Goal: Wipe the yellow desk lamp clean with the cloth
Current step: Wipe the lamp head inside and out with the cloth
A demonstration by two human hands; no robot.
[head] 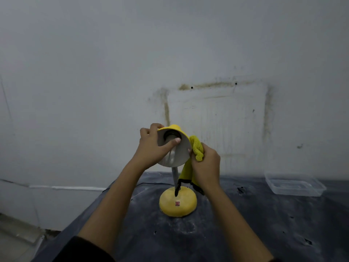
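Observation:
The yellow desk lamp stands on a dark table, its round base [177, 202] with a red switch facing me. A grey flexible neck rises to the shade [181, 148], whose pale inside is tilted toward me. My left hand [151, 146] grips the shade's left rim, thumb inside, fingers curled over the outside. My right hand [205, 165] holds a bunched yellow cloth [197, 148] against the shade's right outer side. A flap of the cloth with a black edge hangs down behind the neck.
A clear plastic container [294, 185] sits at the table's back right near the wall. The dark tabletop [245, 224] is dusty and scuffed. A stained white wall [217, 110] rises directly behind the lamp. The table's left edge drops to the floor.

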